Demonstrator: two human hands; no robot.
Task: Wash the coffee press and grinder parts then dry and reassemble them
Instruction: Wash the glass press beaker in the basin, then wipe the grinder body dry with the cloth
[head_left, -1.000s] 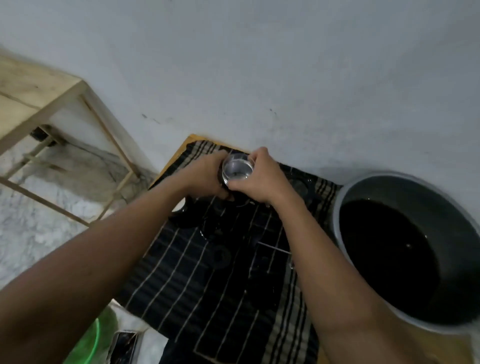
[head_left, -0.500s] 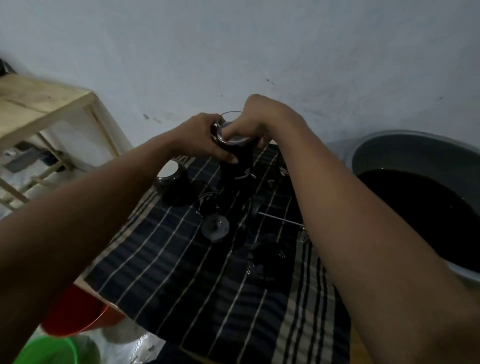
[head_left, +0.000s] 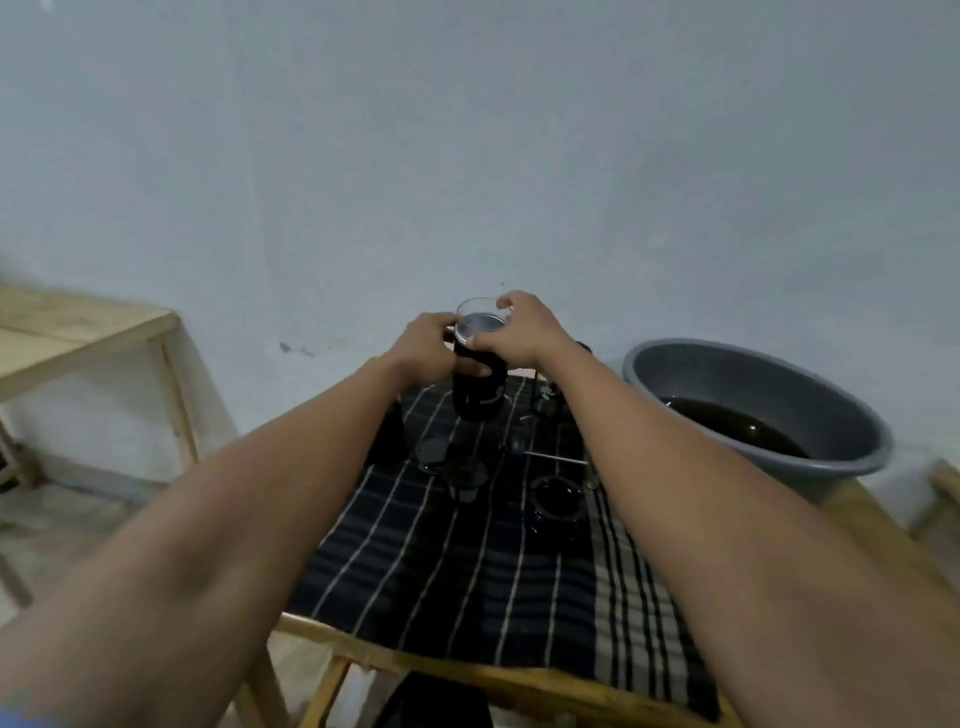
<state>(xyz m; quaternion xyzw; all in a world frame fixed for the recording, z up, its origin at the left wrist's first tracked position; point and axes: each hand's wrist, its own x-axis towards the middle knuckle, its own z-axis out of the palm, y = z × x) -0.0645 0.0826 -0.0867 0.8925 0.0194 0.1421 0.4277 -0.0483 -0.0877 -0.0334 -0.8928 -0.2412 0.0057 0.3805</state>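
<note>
You had the coffee press (head_left: 477, 387) upright at the far end of the striped cloth (head_left: 457, 571), its glass rim showing above the black body. Your left hand (head_left: 423, 349) was wrapped round that body, thumb across the front. Your right hand (head_left: 522, 330) was curled over the top, pinching the rim between thumb and fingers. Whether the base sat on the cloth or hung just above it could not be told.

Nearer you, about the middle of the cloth, lay a black flat part (head_left: 451, 467), a short black ring-shaped part (head_left: 556, 506) and a thin metal rod (head_left: 553, 456). Your right forearm covered the rod's end and the cloth's right side. Your left forearm hid most of a dark piece (head_left: 387, 434) at the cloth's left edge.

Right of the cloth stood a grey basin (head_left: 860, 441) holding dark water (head_left: 737, 423). Left of it, well apart, stood a wooden table (head_left: 78, 332). A wooden frame (head_left: 467, 670) showed under the cloth's near edge.
</note>
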